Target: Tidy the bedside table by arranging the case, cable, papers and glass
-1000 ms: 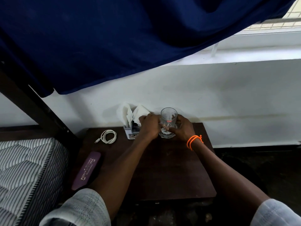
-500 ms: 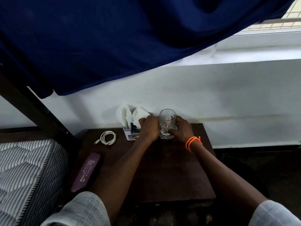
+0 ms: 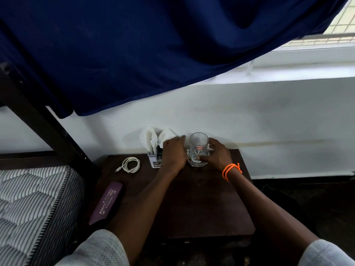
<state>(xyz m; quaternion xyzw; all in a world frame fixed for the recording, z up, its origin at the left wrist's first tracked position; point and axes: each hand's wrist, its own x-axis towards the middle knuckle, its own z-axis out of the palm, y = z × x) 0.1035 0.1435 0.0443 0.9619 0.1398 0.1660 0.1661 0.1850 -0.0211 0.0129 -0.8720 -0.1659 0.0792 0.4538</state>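
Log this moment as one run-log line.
right hand: grips glass | left hand: beside glass, grip unclear | cable: coiled | case: table's left edge

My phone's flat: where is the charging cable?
The coiled white cable lies at the table's back left, just left of the paper holder.

Left hand [image 3: 173, 152] covers the right part of the white holder [image 3: 153, 161] beside the glass [image 3: 198, 149] — papers' [image 3: 151, 138] lower ends hidden inside it. Glass base partly hidden behind right hand [image 3: 218, 155] fingers. Case [image 3: 106, 202] lettering mostly too small to read. Both sleeves and the mattress [image 3: 32, 206] cut off by the frame edge.
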